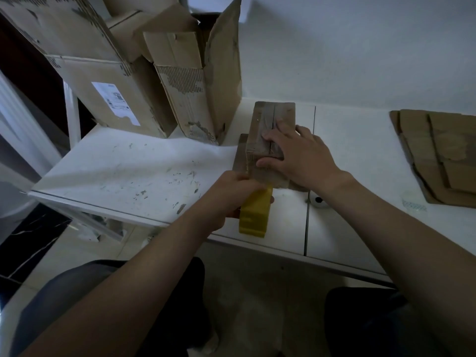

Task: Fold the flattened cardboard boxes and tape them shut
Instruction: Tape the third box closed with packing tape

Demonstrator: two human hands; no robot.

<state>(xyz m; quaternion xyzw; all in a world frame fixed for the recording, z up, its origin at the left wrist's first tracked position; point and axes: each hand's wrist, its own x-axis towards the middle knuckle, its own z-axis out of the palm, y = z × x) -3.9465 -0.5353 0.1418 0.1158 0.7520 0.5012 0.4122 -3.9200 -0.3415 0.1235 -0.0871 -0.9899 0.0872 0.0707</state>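
A small folded cardboard box (270,117) lies on the white table (128,163), its top flaps closed along a centre seam. My right hand (296,153) presses flat on the near part of the top, thumb against the near end. My left hand (231,191) grips a yellow tape dispenser (255,215) held against the near end of the box. A flat piece of cardboard (240,153) lies under the box.
Two large worn cardboard boxes (108,73) (201,81) stand at the back left. A stack of flattened boxes (438,150) lies at the right, with a clear tape roll (413,200) beside it. The table's front edge runs just below my hands.
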